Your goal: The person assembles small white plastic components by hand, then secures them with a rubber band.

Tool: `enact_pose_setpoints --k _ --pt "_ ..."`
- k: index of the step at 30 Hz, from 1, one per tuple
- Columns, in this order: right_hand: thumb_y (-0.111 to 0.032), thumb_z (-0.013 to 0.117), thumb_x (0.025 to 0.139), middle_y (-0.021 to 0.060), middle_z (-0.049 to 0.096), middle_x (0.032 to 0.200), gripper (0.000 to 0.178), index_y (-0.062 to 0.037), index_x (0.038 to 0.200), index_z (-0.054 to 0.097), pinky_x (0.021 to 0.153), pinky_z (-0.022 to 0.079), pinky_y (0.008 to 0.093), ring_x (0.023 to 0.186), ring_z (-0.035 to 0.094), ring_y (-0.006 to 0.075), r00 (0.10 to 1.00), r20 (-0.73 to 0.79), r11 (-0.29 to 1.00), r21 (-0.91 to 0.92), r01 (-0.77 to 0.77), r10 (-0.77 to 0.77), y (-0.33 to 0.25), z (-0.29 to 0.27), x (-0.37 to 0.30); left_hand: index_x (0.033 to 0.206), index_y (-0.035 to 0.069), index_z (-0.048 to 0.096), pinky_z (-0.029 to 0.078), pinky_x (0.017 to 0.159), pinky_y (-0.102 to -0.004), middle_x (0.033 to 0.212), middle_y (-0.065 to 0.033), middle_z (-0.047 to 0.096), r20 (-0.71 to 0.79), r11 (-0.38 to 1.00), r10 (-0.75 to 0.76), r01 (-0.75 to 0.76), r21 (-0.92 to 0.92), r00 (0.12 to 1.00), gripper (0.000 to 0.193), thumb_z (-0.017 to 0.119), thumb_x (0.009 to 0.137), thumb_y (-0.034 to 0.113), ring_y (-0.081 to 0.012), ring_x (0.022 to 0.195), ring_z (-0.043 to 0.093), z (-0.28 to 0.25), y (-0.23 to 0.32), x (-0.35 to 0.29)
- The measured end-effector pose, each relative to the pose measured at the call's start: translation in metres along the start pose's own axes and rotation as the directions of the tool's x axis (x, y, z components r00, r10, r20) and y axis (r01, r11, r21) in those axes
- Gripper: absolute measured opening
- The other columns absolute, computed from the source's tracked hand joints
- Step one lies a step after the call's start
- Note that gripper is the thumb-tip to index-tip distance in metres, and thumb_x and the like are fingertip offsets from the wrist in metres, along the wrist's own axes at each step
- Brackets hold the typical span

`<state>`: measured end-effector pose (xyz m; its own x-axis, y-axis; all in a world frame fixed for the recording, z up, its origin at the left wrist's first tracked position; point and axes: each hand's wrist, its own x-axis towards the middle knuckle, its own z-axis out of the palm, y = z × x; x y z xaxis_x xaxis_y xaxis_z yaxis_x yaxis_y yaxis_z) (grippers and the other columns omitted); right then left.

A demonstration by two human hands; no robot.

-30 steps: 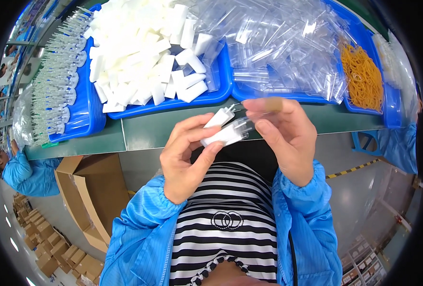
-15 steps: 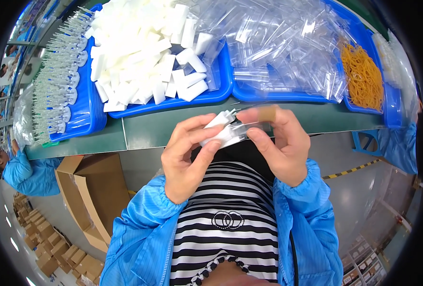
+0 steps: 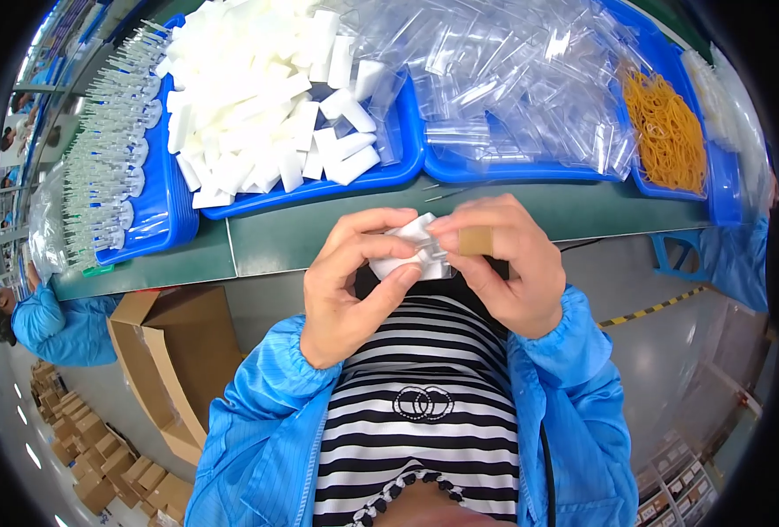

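Observation:
My left hand (image 3: 350,285) is closed around small white foam blocks (image 3: 417,228), thumb below and fingers above. Beside it my right hand (image 3: 517,263), with a tan bandage on one finger, pinches at a clear plastic sleeve (image 3: 438,265) lying against the foam. Its fingertips are slightly blurred and partly hide the sleeve. Both hands are raised at the near edge of the green table (image 3: 271,233). Beyond them, a big heap of similar white foam blocks (image 3: 257,97) fills a blue tray (image 3: 319,188).
Clear plastic sleeves (image 3: 512,79) fill another blue tray, right of the foam. Orange rubber bands (image 3: 666,132) lie farther right. Many syringe-like pieces with thin tips (image 3: 108,149) line the left. An open cardboard box (image 3: 187,351) stands below the table; a co-worker in blue (image 3: 64,325) is at far left.
My right hand has moved slightly left and in, its fingers now closer over the foam and sleeve. The foam in my left hand has tilted a little.

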<state>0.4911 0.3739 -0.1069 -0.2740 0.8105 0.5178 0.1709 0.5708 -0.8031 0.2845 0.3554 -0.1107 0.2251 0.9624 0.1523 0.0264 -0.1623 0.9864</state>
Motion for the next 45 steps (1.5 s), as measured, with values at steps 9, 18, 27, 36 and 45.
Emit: enact_pose_setpoints --k 9,18,27,36,45 --pt "0.001 0.07 0.087 0.0088 0.072 0.105 0.025 -0.0011 0.111 0.064 0.105 0.045 0.0429 0.104 0.066 0.0222 0.959 0.13 0.961 0.077 -0.264 0.253 -0.01 -0.004 0.011 0.108 0.0 0.073 0.054 0.089 -0.0322 0.126 -0.016 0.06 -0.112 0.982 0.001 0.02 0.187 0.994 0.027 0.078 0.081 -0.002 -0.0243 0.11 0.063 0.002 0.008 -0.005" --pt "-0.003 0.076 0.082 0.0088 0.07 0.102 0.024 -0.001 0.104 0.067 0.089 0.05 0.0307 0.097 0.066 0.0191 0.941 -0.007 0.933 0.132 -0.334 0.338 -0.004 -0.005 0.003 0.107 0.001 0.074 0.053 0.09 -0.0338 0.124 -0.0155 0.062 -0.141 0.98 0.001 0.027 0.197 0.99 0.028 0.079 0.079 -0.002 -0.0241 0.109 0.063 0.004 0.01 -0.003" --pt "-0.002 0.078 0.083 0.0099 0.071 0.101 0.023 0.0 0.1 0.063 0.093 0.049 0.0321 0.098 0.066 0.0177 0.902 -0.006 0.812 0.437 -0.387 0.432 -0.005 -0.023 0.005 0.122 -0.004 0.057 0.054 0.102 -0.0453 0.133 -0.0198 0.049 0.032 0.937 0.032 -0.019 -0.349 0.999 0.035 0.063 0.088 -0.012 -0.04 0.126 0.055 -0.015 -0.001 -0.004" --pt "-0.004 0.083 0.076 0.0079 0.072 0.101 0.023 -0.0043 0.095 0.069 0.09 0.049 0.0343 0.1 0.062 0.0207 0.937 0.01 0.847 0.425 -0.32 0.349 -0.005 -0.005 -0.009 0.115 -0.004 0.06 0.054 0.1 -0.0462 0.122 -0.0164 0.051 0.058 0.964 0.135 -0.117 -0.239 0.989 0.03 0.068 0.086 -0.01 -0.0395 0.122 0.057 -0.011 -0.001 -0.011" --pt "-0.009 0.085 0.074 0.0051 0.074 0.096 0.023 -0.0074 0.092 0.07 0.093 0.045 0.0374 0.105 0.062 0.0238 0.973 0.12 0.966 0.144 -0.214 0.198 -0.005 -0.017 -0.01 0.123 -0.005 0.054 0.048 0.105 -0.0399 0.135 -0.0185 0.048 0.293 0.889 -0.122 0.236 -0.392 0.948 0.038 0.068 0.087 -0.004 -0.0263 0.126 0.052 -0.021 0.008 0.0"
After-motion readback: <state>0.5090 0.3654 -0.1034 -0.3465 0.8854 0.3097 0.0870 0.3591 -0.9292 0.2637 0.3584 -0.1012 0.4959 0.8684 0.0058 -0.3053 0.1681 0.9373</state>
